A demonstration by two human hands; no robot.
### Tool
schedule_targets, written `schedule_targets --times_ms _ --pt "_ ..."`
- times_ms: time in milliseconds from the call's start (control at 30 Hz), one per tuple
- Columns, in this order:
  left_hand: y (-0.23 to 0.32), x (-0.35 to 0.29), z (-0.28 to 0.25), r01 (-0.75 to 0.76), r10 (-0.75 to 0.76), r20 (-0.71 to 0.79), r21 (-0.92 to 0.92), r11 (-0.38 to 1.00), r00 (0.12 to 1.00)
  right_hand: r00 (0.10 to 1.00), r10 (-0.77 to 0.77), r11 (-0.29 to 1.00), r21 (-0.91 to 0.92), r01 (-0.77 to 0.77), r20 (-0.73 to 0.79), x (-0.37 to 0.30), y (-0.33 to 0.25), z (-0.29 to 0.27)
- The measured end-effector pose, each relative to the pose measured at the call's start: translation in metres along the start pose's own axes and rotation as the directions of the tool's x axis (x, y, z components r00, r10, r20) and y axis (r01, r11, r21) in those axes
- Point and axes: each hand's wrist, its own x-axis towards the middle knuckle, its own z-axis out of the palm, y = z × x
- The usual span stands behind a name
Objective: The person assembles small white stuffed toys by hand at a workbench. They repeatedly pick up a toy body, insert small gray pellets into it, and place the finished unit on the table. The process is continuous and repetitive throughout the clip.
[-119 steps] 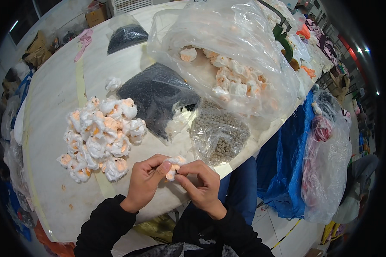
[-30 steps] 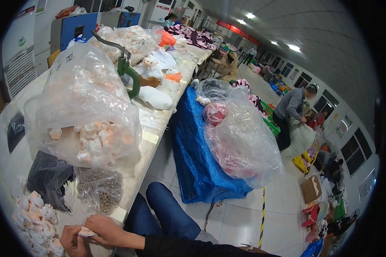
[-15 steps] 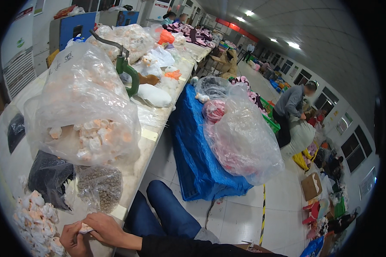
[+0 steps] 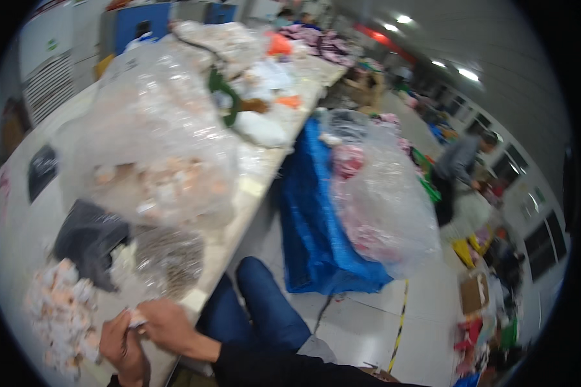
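Note:
At the near end of the table, my left hand (image 4: 121, 343) and my right hand (image 4: 172, 327) meet, both closed on a small white-and-peach piece (image 4: 136, 318) that looks like soft fabric. Mostly covered by fingers, its exact kind cannot be made out. Left of my hands lies a pile of similar white-and-peach pieces (image 4: 59, 309). Just beyond them sit a black plastic bag (image 4: 87, 238) and a clear bag of small brownish pellets (image 4: 169, 259). A large clear bag (image 4: 155, 135) holding more peach-and-white pieces stands behind these.
A green hand press (image 4: 223, 90) with a long lever stands on the table (image 4: 255, 187). To the right, a blue tarp-covered stack (image 4: 303, 238) carries a clear bag of pink items (image 4: 387, 206). Farther right, a person in grey (image 4: 461, 161) bends over a pale sack.
The view has shifted and blurred, so the scene sits farther right in the picture. Both hands still hold the small piece close together, their grip slightly turned.

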Motion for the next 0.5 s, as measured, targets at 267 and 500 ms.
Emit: schedule_targets --times_ms 267,500 --pt "0.026 0.030 -0.031 -0.139 0.128 0.078 0.148 0.979 0.989 0.998 0.024 1.000 0.011 -0.024 0.056 0.007 -0.024 -0.024" --pt "-0.002 0.086 -0.103 -0.093 0.296 -0.111 0.796 0.598 0.949 0.960 -0.239 0.970 -0.077 0.230 -0.143 0.019 -0.016 -0.058"
